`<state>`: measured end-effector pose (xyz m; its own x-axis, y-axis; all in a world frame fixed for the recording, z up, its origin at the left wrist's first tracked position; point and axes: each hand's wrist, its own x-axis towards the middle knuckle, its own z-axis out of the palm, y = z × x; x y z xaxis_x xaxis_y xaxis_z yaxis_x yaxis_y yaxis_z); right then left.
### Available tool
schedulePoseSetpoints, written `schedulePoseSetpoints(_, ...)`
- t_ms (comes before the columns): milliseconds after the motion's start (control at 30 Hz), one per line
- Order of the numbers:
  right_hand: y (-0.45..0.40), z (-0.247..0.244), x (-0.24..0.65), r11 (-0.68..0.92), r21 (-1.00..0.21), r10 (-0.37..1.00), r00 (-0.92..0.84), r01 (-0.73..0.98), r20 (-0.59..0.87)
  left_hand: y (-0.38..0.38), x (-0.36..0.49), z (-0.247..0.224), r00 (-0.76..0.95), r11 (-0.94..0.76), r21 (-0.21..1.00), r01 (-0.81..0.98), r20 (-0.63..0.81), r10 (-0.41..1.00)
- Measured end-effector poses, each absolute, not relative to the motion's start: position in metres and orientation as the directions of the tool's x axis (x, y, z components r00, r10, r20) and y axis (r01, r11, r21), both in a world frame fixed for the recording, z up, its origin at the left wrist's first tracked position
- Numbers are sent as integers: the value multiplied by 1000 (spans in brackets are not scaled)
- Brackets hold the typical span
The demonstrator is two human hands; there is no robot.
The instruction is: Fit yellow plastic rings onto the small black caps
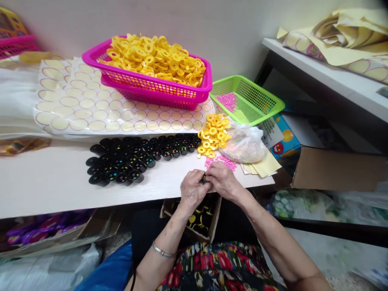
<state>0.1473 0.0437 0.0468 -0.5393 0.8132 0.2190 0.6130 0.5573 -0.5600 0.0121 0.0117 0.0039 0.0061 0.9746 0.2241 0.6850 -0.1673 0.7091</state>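
Near the table's front edge, my left hand (pixel 193 186) is closed around a small black cup (pixel 205 178). My right hand (pixel 223 180) meets it from the other side, its fingers pinched together at the cup's top; whatever they hold there is too small to make out. Just beyond my hands lie small pink pieces (pixel 220 162) and a heap of yellow plastic rings (pixel 213 135). To the left stand rows of black cups (pixel 127 161), many with coloured bits inside. Below the table edge, a cardboard box (pixel 214 226) holds black pieces with yellow tops.
A pink basket (pixel 145 83) heaped with yellow rings stands at the back on sheets of oval stickers (pixel 91 115). Right of it are a green basket (pixel 257 117) with pink pieces and a plastic bag (pixel 247 145). A white shelf (pixel 327 76) juts in at right.
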Motion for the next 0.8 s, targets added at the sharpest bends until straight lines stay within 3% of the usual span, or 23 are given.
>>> schedulePoseSetpoints(67,50,45,153,515,-683,830,-502,518,244,12,12,4,4,-164,710,684,222,975)
schedulePoseSetpoints(133,58,43,156,476,-703,866,-419,528,272,11,13,4,-7,-157,712,685,222,975)
schedulePoseSetpoints(300,79,39,148,330,-403,938,-251,853,238,11,11,7,-17,-152,737,659,217,976)
schedulePoseSetpoints(400,88,37,138,317,-261,946,-283,912,161,11,10,6,-16,-150,751,644,208,978)
schedulePoseSetpoints(500,94,38,132,278,-201,960,-263,939,98,11,9,3,-22,-160,757,634,224,974)
schedulePoseSetpoints(600,99,40,132,238,-206,971,-232,949,50,11,7,-1,-24,-179,772,610,244,969)
schedulePoseSetpoints(800,106,40,136,208,-309,978,-189,928,90,11,2,-2,0,-191,803,565,232,973)
